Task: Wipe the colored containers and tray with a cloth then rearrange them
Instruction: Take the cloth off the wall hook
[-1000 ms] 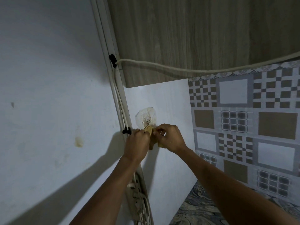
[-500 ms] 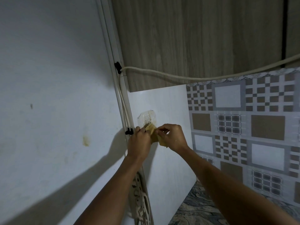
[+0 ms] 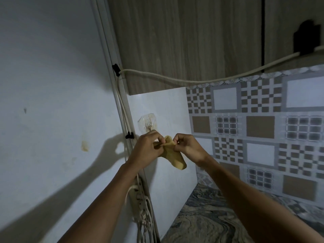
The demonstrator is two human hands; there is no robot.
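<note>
Both hands pinch the one yellow cloth (image 3: 175, 157) by its top edge: the left hand (image 3: 147, 149) grips the left corner and the right hand (image 3: 187, 146) the right corner. The cloth's long axis hangs toward 5 o'clock. One clear hook (image 3: 147, 123) sits on the white wall panel at 12 o'clock from the left hand, just above its knuckles, so that hand is nearer. No containers or tray are in view. A patch of counter (image 3: 201, 218) shows at 5 o'clock.
</note>
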